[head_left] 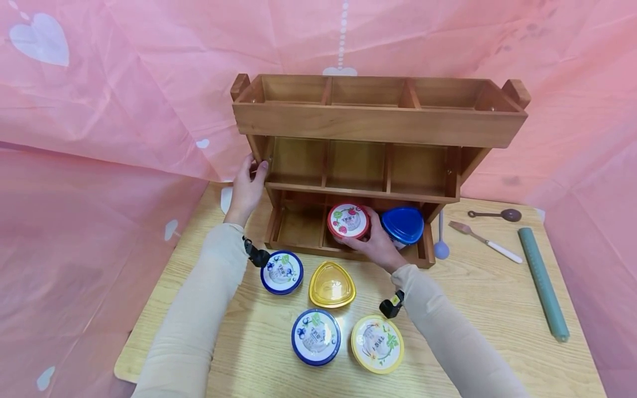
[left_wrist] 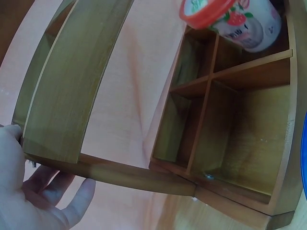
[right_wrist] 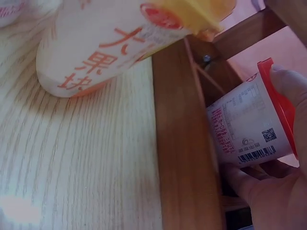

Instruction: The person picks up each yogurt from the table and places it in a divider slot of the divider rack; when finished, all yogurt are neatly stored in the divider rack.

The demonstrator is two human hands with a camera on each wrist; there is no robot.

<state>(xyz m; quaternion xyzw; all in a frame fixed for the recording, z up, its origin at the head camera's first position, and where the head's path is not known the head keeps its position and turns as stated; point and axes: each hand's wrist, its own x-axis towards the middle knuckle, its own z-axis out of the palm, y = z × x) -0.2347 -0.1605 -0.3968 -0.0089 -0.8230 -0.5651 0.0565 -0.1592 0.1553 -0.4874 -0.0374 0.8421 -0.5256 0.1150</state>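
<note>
My right hand (head_left: 379, 246) grips a red-lidded cup (head_left: 348, 220) with strawberry pictures, tilted at the middle compartment of the bottom tier of a wooden rack (head_left: 378, 124). In the right wrist view, the thumb lies on the red lid and fingers reach under the white cup (right_wrist: 242, 124). How far its base rests inside is hard to tell. My left hand (head_left: 247, 188) holds the rack's left side piece, the thumb in front and other fingers behind. A blue-lidded tub (head_left: 403, 225) sits in the bottom right compartment.
Before the rack stand two blue-rimmed cups (head_left: 281, 272), a yellow triangular-lidded tub (head_left: 332, 284) and a yellow-rimmed cup (head_left: 377, 344). At right lie a lilac spoon (head_left: 440, 249), a fork (head_left: 485, 241), a dark spoon (head_left: 510, 215) and a green roll (head_left: 543, 284). Pink cloth hangs behind.
</note>
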